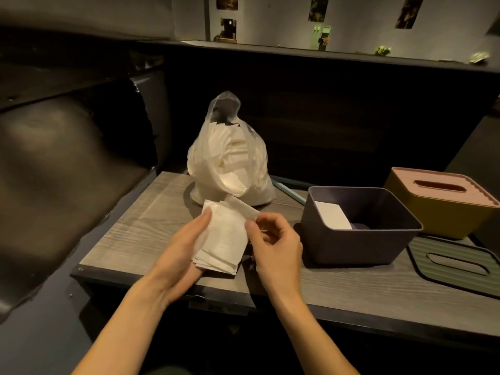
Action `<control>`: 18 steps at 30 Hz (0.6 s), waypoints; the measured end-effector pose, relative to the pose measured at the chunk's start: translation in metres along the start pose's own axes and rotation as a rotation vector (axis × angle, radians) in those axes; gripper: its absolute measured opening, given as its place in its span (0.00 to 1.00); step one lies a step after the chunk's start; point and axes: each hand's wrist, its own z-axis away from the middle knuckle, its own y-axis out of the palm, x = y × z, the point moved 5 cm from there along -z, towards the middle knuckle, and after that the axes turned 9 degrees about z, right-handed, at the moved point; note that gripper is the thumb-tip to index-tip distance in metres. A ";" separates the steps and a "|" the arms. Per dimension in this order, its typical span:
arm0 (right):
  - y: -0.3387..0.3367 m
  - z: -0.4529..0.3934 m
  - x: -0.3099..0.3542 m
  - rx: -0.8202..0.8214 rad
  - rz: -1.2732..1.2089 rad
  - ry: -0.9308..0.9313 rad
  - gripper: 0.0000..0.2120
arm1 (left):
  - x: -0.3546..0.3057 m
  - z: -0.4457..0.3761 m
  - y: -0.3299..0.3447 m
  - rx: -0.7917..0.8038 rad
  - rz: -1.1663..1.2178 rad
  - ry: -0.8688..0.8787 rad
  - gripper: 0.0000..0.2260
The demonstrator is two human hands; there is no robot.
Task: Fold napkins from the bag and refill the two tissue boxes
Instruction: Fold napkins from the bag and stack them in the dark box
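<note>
A stack of white napkins (224, 236) lies in my left hand (184, 247), which holds it from below above the wooden table (130, 234). My right hand (273, 242) pinches the right edge of the top napkin between thumb and forefinger. Behind them stands a translucent plastic bag (230, 161) stuffed with white napkins. To the right sits an open dark purple tissue box (359, 239) with one folded napkin (332, 215) leaning inside. Further right is a yellow tissue box (443, 209) closed with a pink slotted lid.
A green slotted lid (457, 263) lies flat on the table at the right, near the front edge. A light blue rod (292, 192) lies behind the purple box. Dark padded seating (59, 158) fills the left. A dark partition wall rises behind the table.
</note>
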 end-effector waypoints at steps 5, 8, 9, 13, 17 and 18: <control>0.002 0.001 0.002 0.033 0.092 -0.030 0.06 | 0.001 -0.002 -0.006 -0.021 -0.197 0.050 0.17; -0.006 -0.010 -0.005 0.019 -0.005 0.087 0.08 | 0.000 0.000 -0.005 -0.015 -0.190 0.048 0.16; -0.006 -0.013 -0.006 0.061 0.003 0.091 0.07 | 0.000 0.001 -0.004 -0.006 -0.183 0.046 0.16; -0.005 -0.018 0.001 0.090 0.048 0.009 0.04 | -0.001 -0.001 -0.004 -0.021 -0.147 0.034 0.16; -0.013 -0.021 0.016 -0.031 0.072 -0.099 0.04 | -0.003 -0.004 -0.004 -0.058 -0.009 0.024 0.16; -0.015 -0.021 0.021 -0.060 0.066 -0.128 0.04 | -0.003 -0.005 -0.006 -0.072 0.007 0.022 0.15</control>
